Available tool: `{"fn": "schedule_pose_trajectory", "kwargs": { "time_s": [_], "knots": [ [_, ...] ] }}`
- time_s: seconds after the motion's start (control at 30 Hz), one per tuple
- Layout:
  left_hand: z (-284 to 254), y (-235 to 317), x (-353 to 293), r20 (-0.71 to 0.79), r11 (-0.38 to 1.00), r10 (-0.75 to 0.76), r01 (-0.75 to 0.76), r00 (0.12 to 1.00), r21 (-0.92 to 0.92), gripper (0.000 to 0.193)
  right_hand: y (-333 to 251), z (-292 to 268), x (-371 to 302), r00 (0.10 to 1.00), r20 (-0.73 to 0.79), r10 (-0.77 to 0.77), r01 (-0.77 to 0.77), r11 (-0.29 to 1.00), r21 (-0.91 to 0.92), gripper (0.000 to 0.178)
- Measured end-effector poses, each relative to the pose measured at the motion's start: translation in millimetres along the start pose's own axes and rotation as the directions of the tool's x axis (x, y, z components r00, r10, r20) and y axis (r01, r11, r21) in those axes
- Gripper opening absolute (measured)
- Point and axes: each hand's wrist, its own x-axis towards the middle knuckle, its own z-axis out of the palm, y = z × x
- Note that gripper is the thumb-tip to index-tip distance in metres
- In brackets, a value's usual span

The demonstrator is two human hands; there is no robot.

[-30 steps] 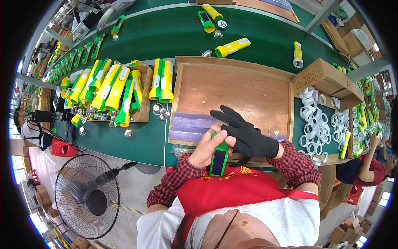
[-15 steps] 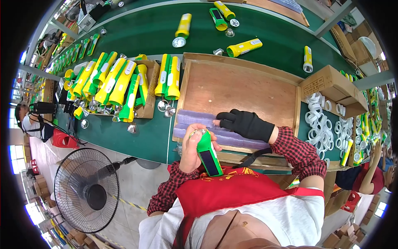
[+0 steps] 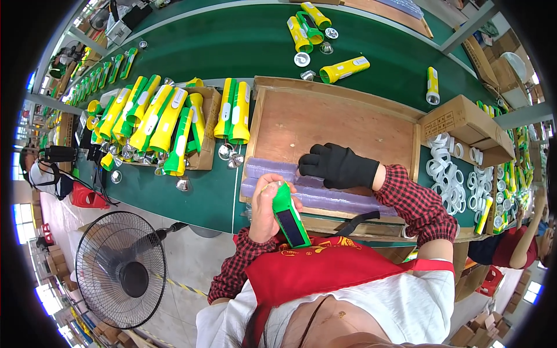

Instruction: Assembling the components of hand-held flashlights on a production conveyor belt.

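Observation:
My left hand [image 3: 268, 209] is wrapped around a green and yellow flashlight [image 3: 292, 223] with a dark rectangular panel on its side. The flashlight's head points up and away from me, its tail toward my red apron. My right hand [image 3: 339, 166], in a black glove, rests over rows of stacked clear, purplish plastic discs [image 3: 342, 199] along the near side of a shallow wooden tray [image 3: 342, 119]. Its fingers are curled down at a break in the far row. Whatever they pinch is hidden beneath the glove.
Left of the tray, a cardboard box [image 3: 210, 124] is heaped with flashlights [image 3: 152, 119] and loose reflectors. White rings [image 3: 449, 180] and an open carton [image 3: 467, 127] lie at right. More flashlights lie on the green belt [image 3: 220, 49] beyond. A black fan [image 3: 133, 278] stands lower left.
My gloved right hand has shifted slightly up, its fingers now curled lower. On the belt, one yellow flashlight has moved right, beside the others. The left hand keeps its hold.

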Motion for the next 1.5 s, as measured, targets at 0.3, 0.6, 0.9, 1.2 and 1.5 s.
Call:
{"fn": "schedule_pose_trajectory", "kwargs": {
  "time_s": [0.3, 0.6, 0.9, 1.2, 1.5],
  "knots": [
    [-9.7, 79.8, 49.0, 0.053, 0.008, 0.094, -0.054, 0.994, 0.999, 0.048, 11.4, -11.5, 10.1, 0.988, 0.151, -0.027, 0.008, 0.992, 0.126, 0.056],
    [-19.6, 85.6, 59.4, 0.214, -0.003, -0.219, -0.22, 0.952, 0.975, 0.048, 11.8, -25.5, 3.1, 0.962, 0.272, 0.008, -0.075, 0.968, 0.239, 0.06],
    [-22.6, 101.4, 43.5, 0.299, -0.116, -0.077, -0.306, 0.951, 0.945, 0.041, 20.1, -24.6, -4.0, 0.942, 0.325, 0.088, -0.231, 0.871, 0.433, 0.068],
    [30.7, 39.1, 45.9, 0.274, 0.94, -0.219, 0.127, 0.936, 0.317, 0.034, 28.4, -4.3, -87.0, 0.627, 0.368, 0.687, -0.55, 0.056, 0.833, 0.05],
    [58.0, -34.9, 47.1, 0.316, 0.898, -0.441, 0.41, 0.84, 0.161, 0.033, -1.6, 9.5, -97.0, 0.454, 0.016, 0.891, -0.516, 0.248, 0.82, 0.039]
  ]
}}
